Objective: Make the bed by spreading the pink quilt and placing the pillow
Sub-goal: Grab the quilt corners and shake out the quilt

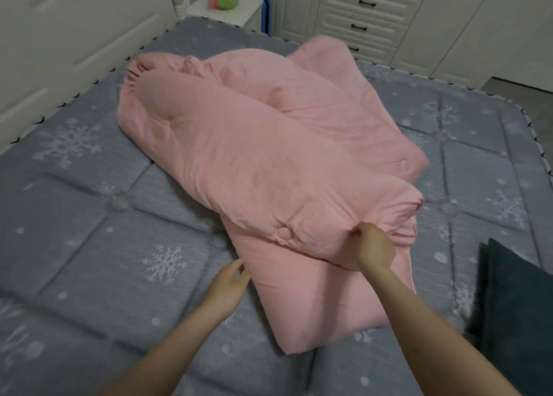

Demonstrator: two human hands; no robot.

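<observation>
1. The pink quilt [263, 162] lay bunched in the middle of the bed [89, 222], with bare grey mattress cover showing on every side of it: a broad stretch to the left toward the white headboard [59, 51], a narrower strip on the right before the rounded corner of the bed, and open cover along the near edge.
2. The quilt's near end stopped short of the near edge of the bed, and its far end stopped short of the far edge.
3. A dark green pillow [514, 311] sat at the right near corner, just beside the quilt's lower fold but not touching it.
4. The quilt's long axis ran diagonally, from the far left by the headboard down to the near right by the hands; a thick rolled fold lay on top of flatter layers.
5. The right hand [374, 246] gripped the near end of that top roll, fingers curled into the fabric.
6. The left hand [229, 288] rested at the left edge of the lower layer with fingers relaxed and extended, touching or nearly touching the quilt; I could not tell which.
7. The quilt looked soft, padded and wrinkled; the mattress cover was quilted grey with white snowflakes and tufted seams.
8. A white nightstand [236, 9] stood beyond the far edge.
</observation>
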